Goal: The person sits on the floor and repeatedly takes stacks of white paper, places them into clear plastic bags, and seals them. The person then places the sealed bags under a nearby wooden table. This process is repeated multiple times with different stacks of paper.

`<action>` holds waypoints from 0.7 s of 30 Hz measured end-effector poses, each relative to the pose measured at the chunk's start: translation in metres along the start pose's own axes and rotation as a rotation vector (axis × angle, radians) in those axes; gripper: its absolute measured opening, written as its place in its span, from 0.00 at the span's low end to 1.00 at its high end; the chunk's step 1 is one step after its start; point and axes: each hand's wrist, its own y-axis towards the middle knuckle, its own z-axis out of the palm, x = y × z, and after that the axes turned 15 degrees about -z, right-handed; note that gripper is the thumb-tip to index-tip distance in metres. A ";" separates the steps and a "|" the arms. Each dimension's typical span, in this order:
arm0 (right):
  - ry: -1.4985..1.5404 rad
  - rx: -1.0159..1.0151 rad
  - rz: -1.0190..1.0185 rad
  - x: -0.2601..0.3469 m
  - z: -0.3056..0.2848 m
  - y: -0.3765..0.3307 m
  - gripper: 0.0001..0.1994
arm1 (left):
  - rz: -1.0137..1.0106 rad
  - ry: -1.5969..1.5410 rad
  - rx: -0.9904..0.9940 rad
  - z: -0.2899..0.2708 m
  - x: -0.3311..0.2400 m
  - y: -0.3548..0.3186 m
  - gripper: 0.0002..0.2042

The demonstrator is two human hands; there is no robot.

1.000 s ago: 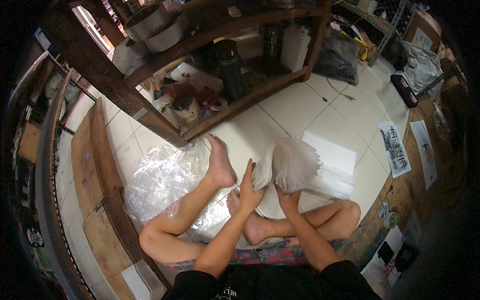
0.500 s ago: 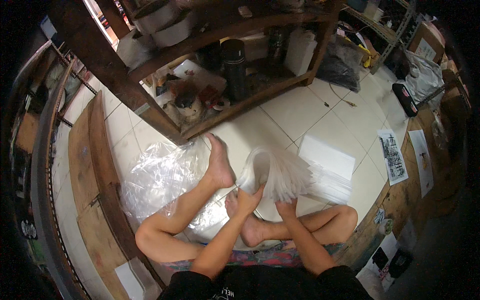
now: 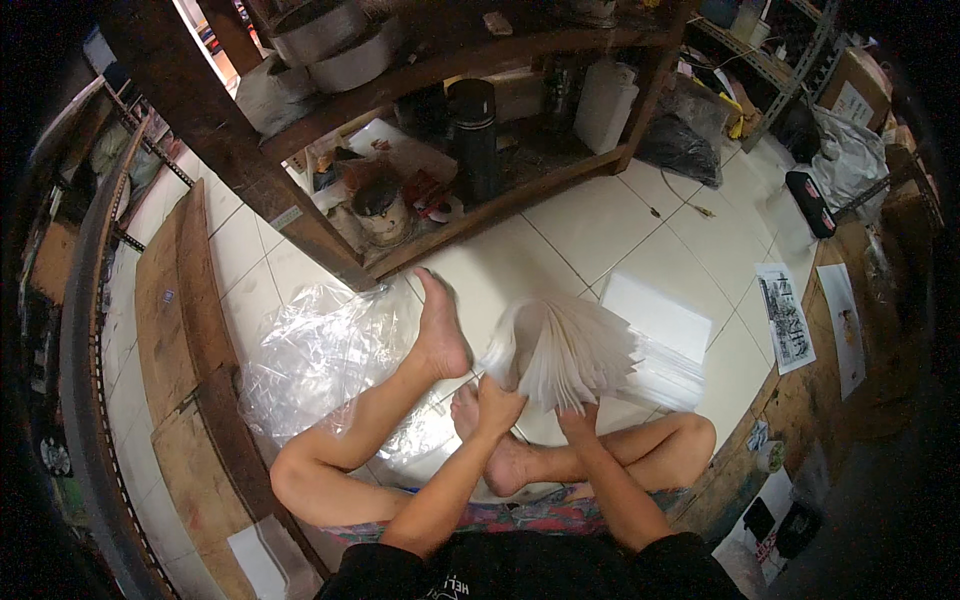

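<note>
A thick bundle of white translucent sheets is bent over in an arch between my hands, its edges fanned apart on the right. My left hand is closed round the bundle's near left end. At the near right edge, my right hand grips the fanned sheets, its fingers partly hidden behind them. Just right of the bundle, a stack of white sheets lies on the tiled floor, its near part spread in overlapping layers. The sheets' exact material I cannot tell.
Crumpled clear plastic lies on the floor beside my bare left foot. A wooden shelf with a dark cylinder and containers stands ahead. Curved boards lie at left; printed sheets lie at right.
The bundle's sheets have fanned out more distinctly and shifted slightly right. Both hands keep their hold, and the stack on the floor stays put.
</note>
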 end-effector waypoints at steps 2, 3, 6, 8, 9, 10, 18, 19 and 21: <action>-0.184 0.021 0.097 0.027 0.017 0.019 0.25 | 0.092 0.037 -0.012 0.000 0.011 0.013 0.26; -0.380 0.079 0.031 0.032 0.019 0.023 0.26 | 0.139 0.060 -0.011 -0.001 0.015 0.016 0.23; -0.730 0.099 -0.149 0.023 0.009 0.024 0.28 | 0.132 0.009 0.020 -0.003 0.002 0.008 0.21; -0.690 -0.102 -0.006 -0.011 -0.002 0.016 0.27 | 0.148 -0.093 0.013 0.003 -0.007 0.002 0.21; -0.601 -0.227 0.135 -0.012 0.004 0.017 0.26 | 0.178 -0.157 -0.027 0.009 -0.003 0.005 0.20; -0.768 -0.077 -0.061 -0.009 0.003 0.014 0.24 | 0.166 -0.197 -0.041 0.010 0.001 0.007 0.22; -0.535 0.111 -0.084 0.075 0.015 0.046 0.21 | 0.321 -0.189 0.104 0.024 0.045 0.047 0.37; -0.406 0.068 -0.017 0.089 0.019 0.057 0.20 | 0.516 -0.305 0.095 0.036 0.064 0.064 0.39; -0.369 0.051 -0.012 0.083 0.015 0.057 0.20 | 0.555 -0.365 0.151 0.039 0.061 0.069 0.37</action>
